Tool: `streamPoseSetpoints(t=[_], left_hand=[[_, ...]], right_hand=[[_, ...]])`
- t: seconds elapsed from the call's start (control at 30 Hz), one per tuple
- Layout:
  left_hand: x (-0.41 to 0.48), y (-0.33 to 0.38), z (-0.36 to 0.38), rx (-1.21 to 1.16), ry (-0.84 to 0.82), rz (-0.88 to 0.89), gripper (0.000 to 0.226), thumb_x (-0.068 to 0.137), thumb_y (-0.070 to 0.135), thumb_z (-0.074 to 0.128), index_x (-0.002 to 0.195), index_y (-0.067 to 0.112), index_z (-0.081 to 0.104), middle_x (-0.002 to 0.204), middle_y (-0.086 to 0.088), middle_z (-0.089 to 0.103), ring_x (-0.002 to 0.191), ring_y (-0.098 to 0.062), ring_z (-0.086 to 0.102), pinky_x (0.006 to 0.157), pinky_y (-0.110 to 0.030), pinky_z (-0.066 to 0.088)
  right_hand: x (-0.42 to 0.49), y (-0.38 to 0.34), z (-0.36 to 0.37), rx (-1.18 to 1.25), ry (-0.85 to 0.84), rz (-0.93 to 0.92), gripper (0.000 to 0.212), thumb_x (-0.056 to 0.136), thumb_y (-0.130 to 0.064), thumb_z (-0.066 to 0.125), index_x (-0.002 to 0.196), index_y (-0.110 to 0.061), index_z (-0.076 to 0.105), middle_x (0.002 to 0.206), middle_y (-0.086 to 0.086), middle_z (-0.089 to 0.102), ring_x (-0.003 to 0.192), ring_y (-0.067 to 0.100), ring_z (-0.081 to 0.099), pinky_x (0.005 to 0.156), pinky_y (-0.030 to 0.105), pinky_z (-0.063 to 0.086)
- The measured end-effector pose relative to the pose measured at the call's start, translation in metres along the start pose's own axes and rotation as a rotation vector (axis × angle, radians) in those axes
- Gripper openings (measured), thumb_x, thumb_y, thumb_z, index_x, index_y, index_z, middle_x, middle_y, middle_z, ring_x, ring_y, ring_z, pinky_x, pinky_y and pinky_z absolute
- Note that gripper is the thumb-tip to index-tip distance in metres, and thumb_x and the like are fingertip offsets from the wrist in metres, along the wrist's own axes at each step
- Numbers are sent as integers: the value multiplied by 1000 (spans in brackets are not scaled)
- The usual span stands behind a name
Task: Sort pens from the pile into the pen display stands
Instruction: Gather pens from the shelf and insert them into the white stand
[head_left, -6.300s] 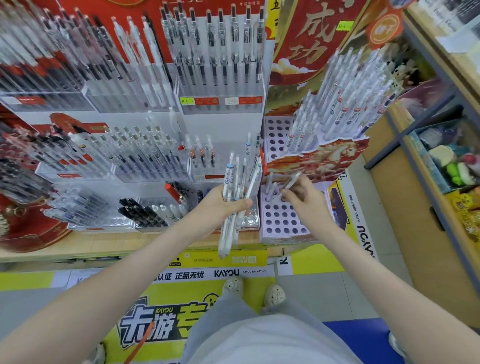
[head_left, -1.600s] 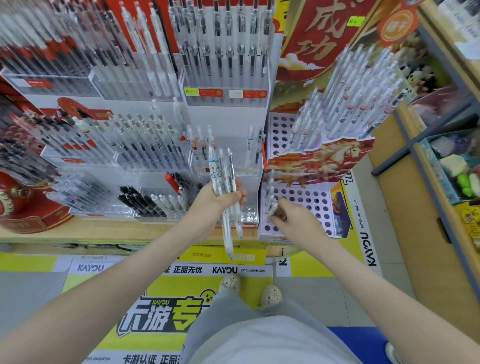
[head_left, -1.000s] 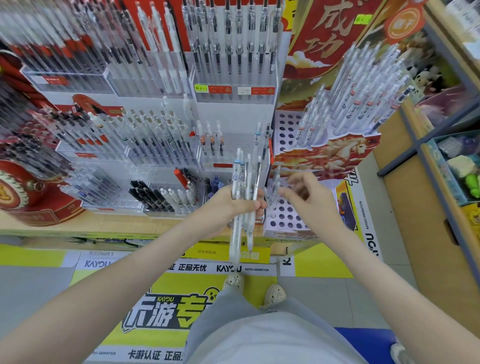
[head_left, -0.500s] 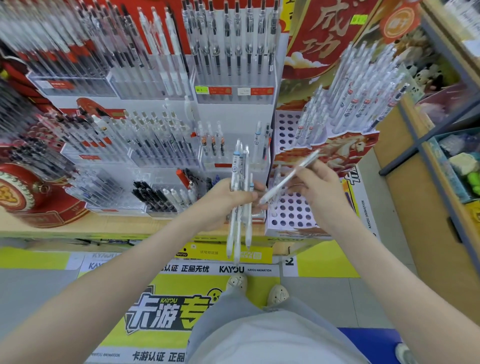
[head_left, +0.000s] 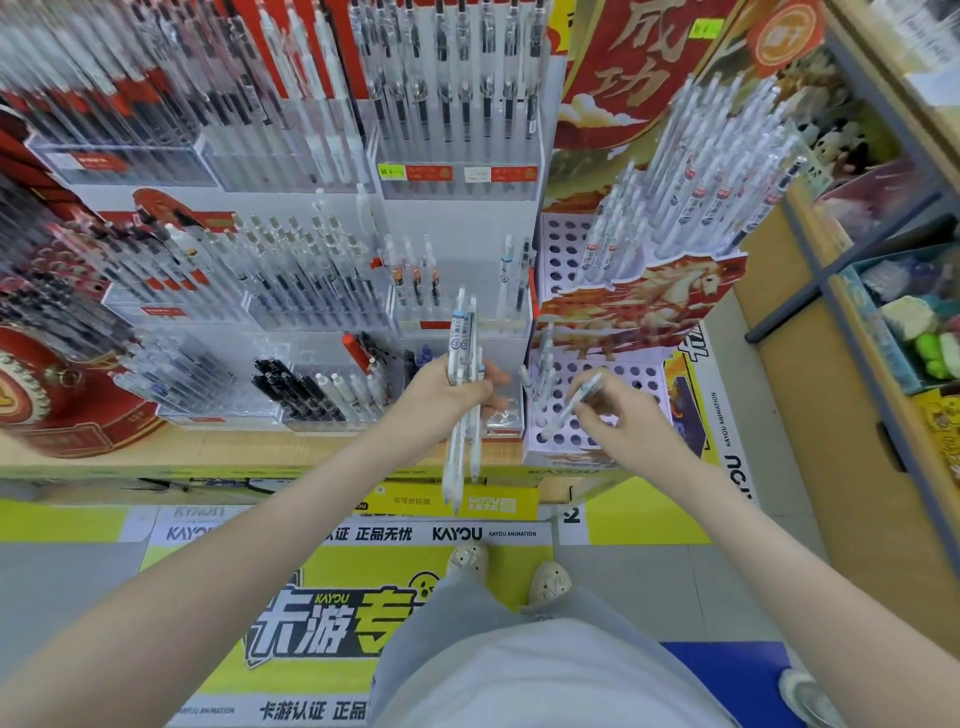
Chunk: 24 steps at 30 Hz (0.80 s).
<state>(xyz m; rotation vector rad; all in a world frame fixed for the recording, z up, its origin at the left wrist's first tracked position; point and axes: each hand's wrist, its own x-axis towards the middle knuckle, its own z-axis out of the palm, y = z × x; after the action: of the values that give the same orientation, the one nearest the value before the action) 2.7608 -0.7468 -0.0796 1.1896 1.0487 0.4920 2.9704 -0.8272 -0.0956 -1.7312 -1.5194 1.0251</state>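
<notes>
"KAYOU" on floor banner (head_left: 457, 533), "成功" on red sign (head_left: 634, 57)

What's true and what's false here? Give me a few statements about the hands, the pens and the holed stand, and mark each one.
1. The left hand grips a bundle of pens. True.
2. The right hand is empty. False: its fingers pinch a single pen.
3. The single pen is tilted, its lower end over the lower holed tier. True.
4. Every hole of the lower holed tier has a pen in it. False: most holes are empty, and only a few pens stand near its left edge.
</notes>
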Motion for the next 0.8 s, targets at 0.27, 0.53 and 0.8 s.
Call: streamPoseSetpoints(t=[0.27,0.53,0.8], left_hand=[[5,4,8,25,6,16,13,96,-1,51,99,10,57,103,-13,68,77,-8,70,70,-15,53],[8,4,9,99,-30,-17,21,95,0,53,115,-1,56,102,-8,66,81,-10,70,85,-26,55],[5,13,16,91,-191,-4,11,94,-1,54,105,-1,56,109,-14,66,85,-14,71,78,-21,54]], right_hand=[[6,16,16,-330,-213,-19,8,96,-16,48,96,-21,54,88,7,66,76,29,59,67,39,48],[14,7,7,-452,-206,-93,50,95,-15,54,139,-25,34,114,-7,45,100,9,45,79,27,41],[31,13,11,-684,17,-451,60,82,6,60,135,-15,43,97,2,50,90,16,36,70,35,48]])
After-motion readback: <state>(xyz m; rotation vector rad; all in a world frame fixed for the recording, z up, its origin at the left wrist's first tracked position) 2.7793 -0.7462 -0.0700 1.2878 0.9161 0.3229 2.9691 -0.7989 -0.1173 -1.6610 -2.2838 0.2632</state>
